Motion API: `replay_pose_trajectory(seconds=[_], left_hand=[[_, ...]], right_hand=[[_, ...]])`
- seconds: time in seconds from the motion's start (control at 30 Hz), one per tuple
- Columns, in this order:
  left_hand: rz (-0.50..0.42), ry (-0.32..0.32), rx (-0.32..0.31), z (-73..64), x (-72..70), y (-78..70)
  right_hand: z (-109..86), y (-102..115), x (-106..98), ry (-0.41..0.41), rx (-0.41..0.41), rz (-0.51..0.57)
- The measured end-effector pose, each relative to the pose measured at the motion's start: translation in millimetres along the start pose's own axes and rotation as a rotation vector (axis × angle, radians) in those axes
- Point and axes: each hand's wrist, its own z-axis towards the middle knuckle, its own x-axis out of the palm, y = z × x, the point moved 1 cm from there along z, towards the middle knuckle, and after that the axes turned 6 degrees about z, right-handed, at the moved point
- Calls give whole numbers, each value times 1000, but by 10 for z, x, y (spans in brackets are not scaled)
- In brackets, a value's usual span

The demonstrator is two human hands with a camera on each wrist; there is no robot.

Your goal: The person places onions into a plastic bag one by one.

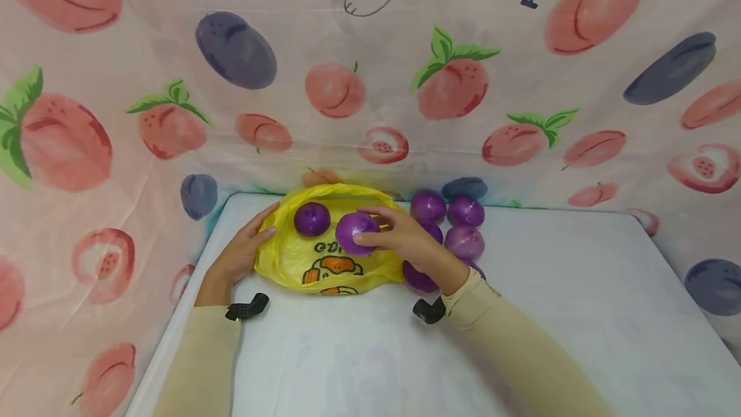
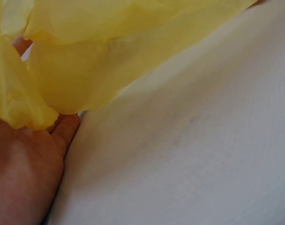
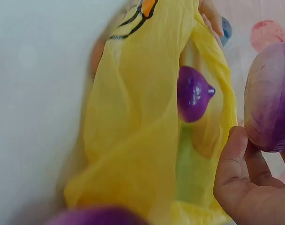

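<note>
In the head view a yellow plastic bag lies with its mouth spread wide, an orange cartoon print showing inside. My left hand holds the bag's left rim, thumb over the edge and fingers along the outside. Over the bag's opening, my right hand grips a glossy purple onion between thumb and fingers; its paler side shows in the right wrist view. Another purple onion sits inside the bag, its pointed tip visible from the right wrist.
Several more purple onions stand grouped just right of the bag, partly hidden by the right forearm. White cloth covers the table. Behind it hangs a fruit-printed curtain, which also runs along the left side.
</note>
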Motion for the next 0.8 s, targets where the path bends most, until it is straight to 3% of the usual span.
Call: replay_pose_trajectory(seconds=[0.2, 0.53, 0.8], left_hand=[[3, -1, -13, -6, 11, -9], [-13, -4, -32, -12, -8, 28], [-9, 2, -10, -4, 4, 10]], right_hand=[[90, 5, 185, 7, 3, 10], [301, -151, 428, 0, 59, 160], [382, -194, 615, -36, 71, 73]])
